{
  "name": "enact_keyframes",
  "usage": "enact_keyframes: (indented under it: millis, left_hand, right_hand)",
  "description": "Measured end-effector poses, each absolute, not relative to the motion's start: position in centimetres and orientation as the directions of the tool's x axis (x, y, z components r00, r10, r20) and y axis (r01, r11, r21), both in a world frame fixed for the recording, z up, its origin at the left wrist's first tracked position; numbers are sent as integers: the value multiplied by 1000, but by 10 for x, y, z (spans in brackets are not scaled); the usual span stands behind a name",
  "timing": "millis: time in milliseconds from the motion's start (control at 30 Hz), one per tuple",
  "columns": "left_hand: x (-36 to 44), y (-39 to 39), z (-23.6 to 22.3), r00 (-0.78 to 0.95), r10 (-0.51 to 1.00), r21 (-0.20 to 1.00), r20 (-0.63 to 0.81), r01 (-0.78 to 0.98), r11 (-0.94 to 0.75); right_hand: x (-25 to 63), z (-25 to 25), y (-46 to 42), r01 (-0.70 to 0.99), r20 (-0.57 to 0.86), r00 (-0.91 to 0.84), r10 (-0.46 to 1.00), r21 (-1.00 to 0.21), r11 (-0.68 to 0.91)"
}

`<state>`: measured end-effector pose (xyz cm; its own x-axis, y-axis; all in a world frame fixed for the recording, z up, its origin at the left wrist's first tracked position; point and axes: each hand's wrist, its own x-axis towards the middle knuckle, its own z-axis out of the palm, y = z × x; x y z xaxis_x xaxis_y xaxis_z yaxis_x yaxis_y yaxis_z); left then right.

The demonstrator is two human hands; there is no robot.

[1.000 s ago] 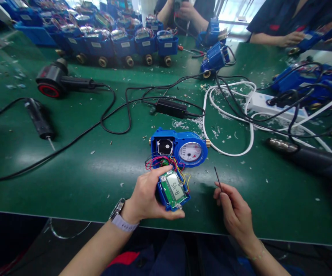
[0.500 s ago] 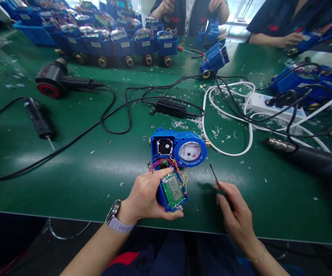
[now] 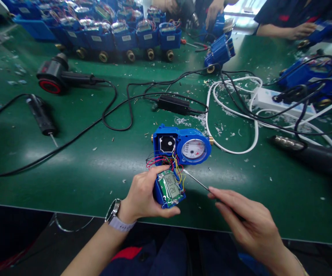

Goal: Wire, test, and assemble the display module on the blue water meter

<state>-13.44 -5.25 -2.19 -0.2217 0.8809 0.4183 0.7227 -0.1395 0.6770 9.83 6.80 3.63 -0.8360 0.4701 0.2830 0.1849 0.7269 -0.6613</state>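
My left hand (image 3: 143, 191) is wrapped round a small blue housing that carries a green circuit board with an LCD display (image 3: 171, 186). Thin red, yellow and black wires (image 3: 166, 159) run from it to a blue water meter (image 3: 180, 143), which lies just beyond my fingers with its round dial facing up. Between its fingertips my right hand (image 3: 249, 216) pinches a thin metal rod-like tool (image 3: 197, 180). The tool's flattened pale tip is beside the yellow wires, right of the board; whether it touches them I cannot tell. Its rear end is hidden in the hand.
Black cables and an adapter (image 3: 173, 104) lie behind the meter. A heat gun (image 3: 312, 153) is at right, near a white power strip (image 3: 283, 101). An electric screwdriver (image 3: 41, 117) and another grey-black tool (image 3: 53, 74) lie left. Several blue meters (image 3: 125, 40) and co-workers' hands are beyond.
My right hand has turned, bringing the tool's tip leftwards to the wires beside the board. My left hand keeps hold of the display housing. Across the table, a co-worker's hand has come down.
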Motion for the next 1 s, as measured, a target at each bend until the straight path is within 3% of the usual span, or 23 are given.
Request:
enact_keyframes:
  millis: [400,867,1000]
  left_hand:
    - [-129,-50,-20,-203,853,560,481,820,-121]
    - [-126,-50,-20,-199,863,519,464,850,-83]
    - [-126,-48,-22,-200,860,513,469,855,-81]
  right_hand:
    - [88,45,58,267,225,-889,399,-455,850]
    - [79,49,42,296,285,-904,319,-122,947]
    - [76,48,38,312,299,-898,322,-81,946]
